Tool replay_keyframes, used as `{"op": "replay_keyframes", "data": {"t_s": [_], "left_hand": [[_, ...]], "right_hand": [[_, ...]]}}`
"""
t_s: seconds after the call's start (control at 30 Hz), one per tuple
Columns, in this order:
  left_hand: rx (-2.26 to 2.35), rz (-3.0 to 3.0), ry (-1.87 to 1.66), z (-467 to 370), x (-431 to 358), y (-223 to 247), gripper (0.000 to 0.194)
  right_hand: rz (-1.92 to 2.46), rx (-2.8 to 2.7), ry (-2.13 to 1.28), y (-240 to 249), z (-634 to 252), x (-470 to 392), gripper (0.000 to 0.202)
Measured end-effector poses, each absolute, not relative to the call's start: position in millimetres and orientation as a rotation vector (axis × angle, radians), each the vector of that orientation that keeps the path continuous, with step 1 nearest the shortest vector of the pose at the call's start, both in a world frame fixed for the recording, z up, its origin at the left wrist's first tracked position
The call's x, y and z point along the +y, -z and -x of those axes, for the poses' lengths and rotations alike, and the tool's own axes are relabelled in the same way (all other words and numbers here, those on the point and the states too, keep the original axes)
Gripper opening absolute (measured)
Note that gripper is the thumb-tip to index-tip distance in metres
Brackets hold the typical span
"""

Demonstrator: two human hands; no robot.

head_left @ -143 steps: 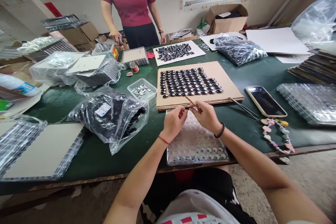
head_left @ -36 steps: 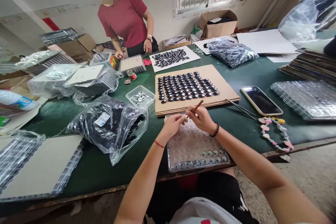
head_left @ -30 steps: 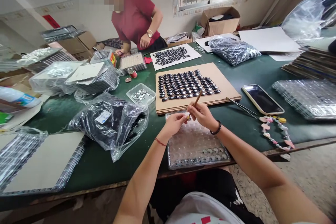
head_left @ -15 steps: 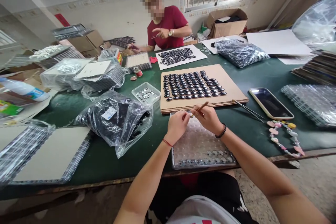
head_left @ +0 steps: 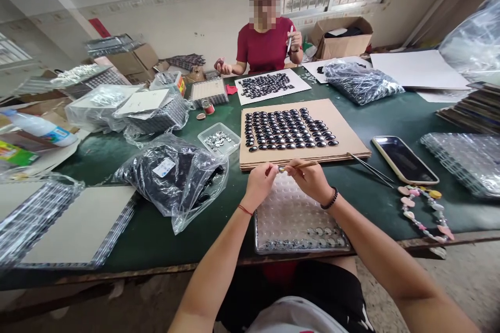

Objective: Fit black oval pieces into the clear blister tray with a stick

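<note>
Above the clear blister tray (head_left: 289, 213), our right hand (head_left: 312, 181) had lowered its pinched wooden stick (head_left: 300, 166) level, tip meeting the small piece our left hand (head_left: 260, 183) pinched.

We are holding a thin brown wooden stick (head_left: 301, 166) lying nearly level, its tip meeting a tiny piece (head_left: 280, 169) too small to make out, both hanging above the clear bubbled plastic tray (head_left: 291, 213).
</note>
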State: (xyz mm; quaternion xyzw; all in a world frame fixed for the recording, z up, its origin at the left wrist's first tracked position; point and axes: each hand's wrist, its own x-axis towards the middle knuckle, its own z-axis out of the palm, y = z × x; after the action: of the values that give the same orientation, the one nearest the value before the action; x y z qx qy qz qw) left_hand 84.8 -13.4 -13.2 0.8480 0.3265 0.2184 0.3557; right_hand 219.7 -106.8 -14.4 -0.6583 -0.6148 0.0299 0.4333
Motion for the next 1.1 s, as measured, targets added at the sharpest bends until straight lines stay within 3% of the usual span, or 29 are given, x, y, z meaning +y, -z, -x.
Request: {"op": "replay_keyframes", "data": {"t_s": [0.33,0.53,0.8,1.1], "left_hand": [[0.871,-2.088,-0.606,-83.0,-8.5,10.4,0.031],[0.708,-1.549,-0.588,-88.2,-17.6,10.0,0.031],[0.643,-1.204,-0.587,-92.9,-32.1,8.3,0.064],[0.620,-0.987,-0.552,-91.7,-29.5,5.3,0.043]], "right_hand": [[1.636,-1.504,-0.089,12.3,-217.5,-107.0,0.027],[1.598,-1.428,-0.039,12.2,-217.8,-106.9,0.026],[1.427,-1.178,-0.206,7.8,-215.9,-108.8,0.025],[1.222,-1.088,-0.429,7.3,-214.1,-108.7,0.025]]}}
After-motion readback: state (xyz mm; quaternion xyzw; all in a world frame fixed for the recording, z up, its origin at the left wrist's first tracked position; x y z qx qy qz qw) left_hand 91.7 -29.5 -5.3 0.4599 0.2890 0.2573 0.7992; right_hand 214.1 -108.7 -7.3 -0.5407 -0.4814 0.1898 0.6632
